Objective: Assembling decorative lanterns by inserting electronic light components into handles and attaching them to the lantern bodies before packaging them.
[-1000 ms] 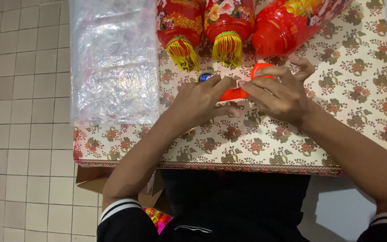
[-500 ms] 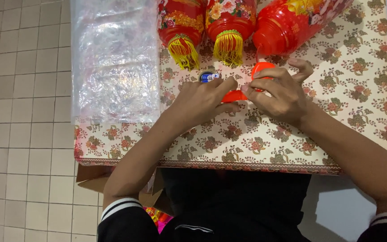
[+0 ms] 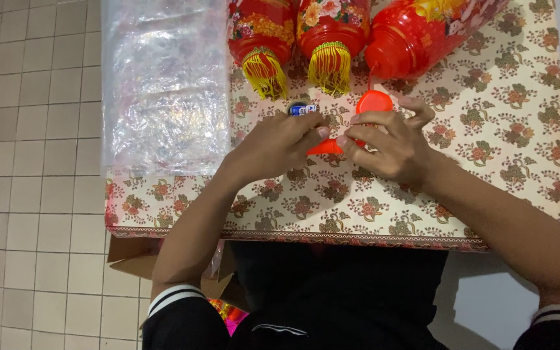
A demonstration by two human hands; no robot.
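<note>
Both hands, left hand (image 3: 277, 144) and right hand (image 3: 387, 144), pinch a small red plastic lantern cap (image 3: 326, 147) mid-table; it looks light, stiff and best held by its rim.

A stack of clear plastic packaging bags (image 3: 163, 84) lies at the far left of the table, crinkled and glossy, hanging slightly over the left edge. Just right of it, near the left hand's (image 3: 273, 146) knuckles, a small round container shows a blue and white label (image 3: 302, 109). Under the table's near left corner sits a brown cardboard box (image 3: 131, 256) with open flaps, partly hidden.
</note>
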